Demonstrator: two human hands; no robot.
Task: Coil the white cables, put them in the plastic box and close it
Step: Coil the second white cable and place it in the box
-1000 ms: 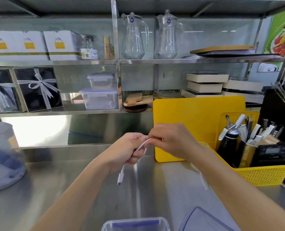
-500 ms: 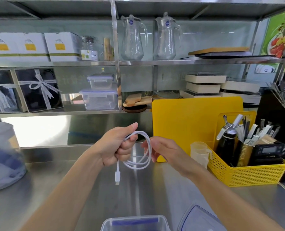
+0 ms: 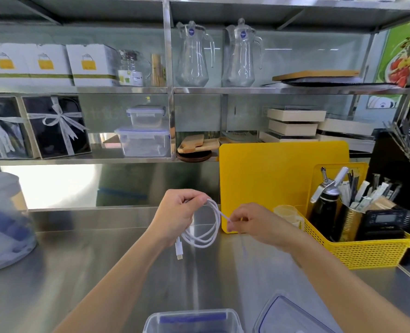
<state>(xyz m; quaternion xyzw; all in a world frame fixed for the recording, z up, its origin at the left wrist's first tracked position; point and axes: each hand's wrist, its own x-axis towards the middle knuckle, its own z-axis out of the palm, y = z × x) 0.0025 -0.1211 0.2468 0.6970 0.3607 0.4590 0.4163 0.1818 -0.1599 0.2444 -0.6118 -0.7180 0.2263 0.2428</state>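
A white cable hangs in a loose coil above the steel counter. My left hand grips the top of the coil, and one plug end dangles below it. My right hand pinches the cable's free end just right of the loops. The clear plastic box stands open at the bottom edge of the view, with something blue inside. Its clear lid lies on the counter to the right of it.
A yellow cutting board leans against the back wall. A yellow basket of utensils and a black bottle fills the right side. A round clear container stands at far left. Shelves above hold pitchers and boxes.
The cable went from a short stretch pulled between both hands to a coil of loops in my left hand. My right hand has shifted right and now pinches the free end.
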